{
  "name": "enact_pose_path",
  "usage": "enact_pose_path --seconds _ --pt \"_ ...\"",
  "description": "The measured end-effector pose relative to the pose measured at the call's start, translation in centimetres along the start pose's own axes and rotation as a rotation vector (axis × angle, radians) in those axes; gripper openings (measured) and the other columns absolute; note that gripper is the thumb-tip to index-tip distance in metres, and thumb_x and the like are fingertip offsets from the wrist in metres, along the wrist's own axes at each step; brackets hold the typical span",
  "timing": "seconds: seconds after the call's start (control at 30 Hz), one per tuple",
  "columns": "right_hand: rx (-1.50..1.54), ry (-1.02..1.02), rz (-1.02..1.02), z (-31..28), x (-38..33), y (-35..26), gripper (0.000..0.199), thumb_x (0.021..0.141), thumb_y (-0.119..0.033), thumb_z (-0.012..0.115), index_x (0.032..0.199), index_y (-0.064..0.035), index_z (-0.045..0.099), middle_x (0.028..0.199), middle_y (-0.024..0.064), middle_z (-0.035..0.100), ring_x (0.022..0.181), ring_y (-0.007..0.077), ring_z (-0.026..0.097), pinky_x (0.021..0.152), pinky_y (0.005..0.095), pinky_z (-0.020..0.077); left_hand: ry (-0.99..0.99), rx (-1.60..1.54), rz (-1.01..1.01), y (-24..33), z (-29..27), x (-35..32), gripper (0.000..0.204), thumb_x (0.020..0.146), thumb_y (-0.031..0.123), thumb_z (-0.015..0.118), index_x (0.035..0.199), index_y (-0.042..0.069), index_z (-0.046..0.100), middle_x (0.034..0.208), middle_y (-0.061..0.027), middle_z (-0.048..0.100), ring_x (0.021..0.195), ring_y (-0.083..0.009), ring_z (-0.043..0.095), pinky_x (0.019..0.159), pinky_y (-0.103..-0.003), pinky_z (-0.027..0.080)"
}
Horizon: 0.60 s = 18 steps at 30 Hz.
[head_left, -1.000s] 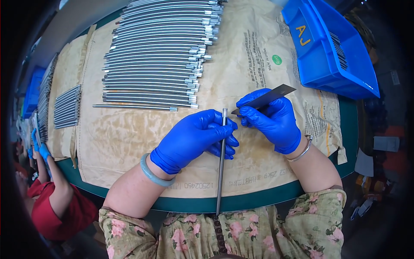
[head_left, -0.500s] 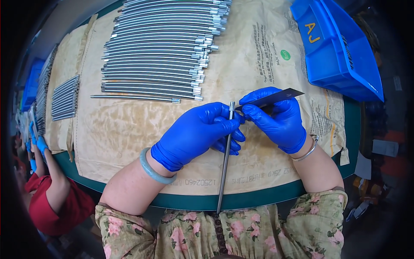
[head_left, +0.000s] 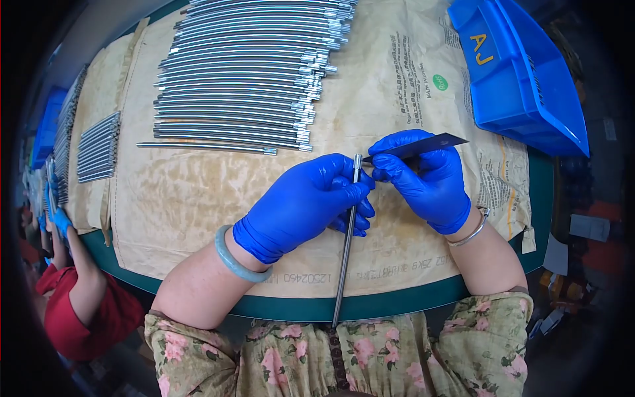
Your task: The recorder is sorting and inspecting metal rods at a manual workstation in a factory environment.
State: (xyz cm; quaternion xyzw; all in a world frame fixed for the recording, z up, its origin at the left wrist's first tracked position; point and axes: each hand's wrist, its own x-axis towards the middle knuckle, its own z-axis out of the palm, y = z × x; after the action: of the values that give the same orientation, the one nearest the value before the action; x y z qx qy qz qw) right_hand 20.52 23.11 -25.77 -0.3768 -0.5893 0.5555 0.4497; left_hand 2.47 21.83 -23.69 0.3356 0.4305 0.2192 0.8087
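My left hand (head_left: 301, 202), in a blue glove, is closed around a slim metal rod (head_left: 346, 251) near its upper end. The rod's stepped, shiny tip sticks up past the thumb, and its lower end reaches the table edge at my shirt. In my right hand (head_left: 430, 188), also gloved in blue, a flat dark blade-like strip (head_left: 433, 143) is pinched between thumb and fingers. Its narrow end points left, close beside the rod's tip; whether it touches cannot be made out. Beyond my hands lies a wide row of similar metal rods (head_left: 231, 83), with one rod (head_left: 205, 147) apart at its near side.
Brown paper sacking (head_left: 192, 212) covers the green table (head_left: 284, 308). A blue plastic bin (head_left: 493, 99) stands at the far right. Farther left lies a smaller group of rods (head_left: 98, 149). At the left edge, another person in a red top (head_left: 92, 311) works with blue gloves.
The dark strip has tilted slightly flatter in my right hand. Both hands and the rod stay almost in place.
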Motion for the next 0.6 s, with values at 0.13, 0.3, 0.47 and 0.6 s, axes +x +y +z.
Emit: enact_pose_path --seconds 0.13,0.3,0.47,0.6 --pt "0.037 -0.029 -0.007 -0.23 -0.17 0.16 0.01 0.077 0.002 0.058 0.086 0.002 0.059 0.081 0.0089 0.06 0.07 0.0132 0.059 0.061 0.0226 0.0479 0.008 0.02 -0.003 0.04 0.2 -0.06 0.02 0.084 0.009 0.05 0.102 0.0 0.05 0.08 -0.0112 0.06 0.071 -0.0206 0.062 0.064 -0.029 0.051" --pt "0.055 -0.056 0.012 -0.22 -0.3 0.16 0.01 0.077 0.003 0.057 0.087 0.0021 0.059 0.08 0.0088 0.06 0.071 0.0136 0.059 0.062 0.0233 0.0481 0.009 0.021 -0.01 -0.06 0.1 0.02 0.02 0.084 0.009 0.05 0.102 0.0 0.051 0.08 -0.0108 0.06 0.071 -0.0201 0.062 0.063 -0.028 0.051" --pt "0.04 -0.062 0.008 -0.23 0.01 0.2 0.01 0.077 0.003 0.057 0.087 0.0022 0.059 0.081 0.0089 0.06 0.071 0.0137 0.059 0.063 0.0235 0.0482 0.009 0.034 0.014 -0.2 -0.2 0.17 0.019 0.084 0.007 0.05 0.102 0.0 0.051 0.08 -0.0105 0.06 0.071 -0.0197 0.062 0.063 -0.028 0.051" --pt "-0.002 -0.152 0.025 -0.64 0.04 0.36 0.017 0.078 0.004 0.056 0.095 0.0008 0.055 0.089 0.0107 0.06 0.081 0.0165 0.06 0.072 0.0271 0.0499 0.012 0.045 0.018 -0.21 -0.35 0.23 0.019 0.084 0.007 0.05 0.102 0.0 0.05 0.079 -0.0104 0.06 0.07 -0.0196 0.062 0.063 -0.028 0.051"
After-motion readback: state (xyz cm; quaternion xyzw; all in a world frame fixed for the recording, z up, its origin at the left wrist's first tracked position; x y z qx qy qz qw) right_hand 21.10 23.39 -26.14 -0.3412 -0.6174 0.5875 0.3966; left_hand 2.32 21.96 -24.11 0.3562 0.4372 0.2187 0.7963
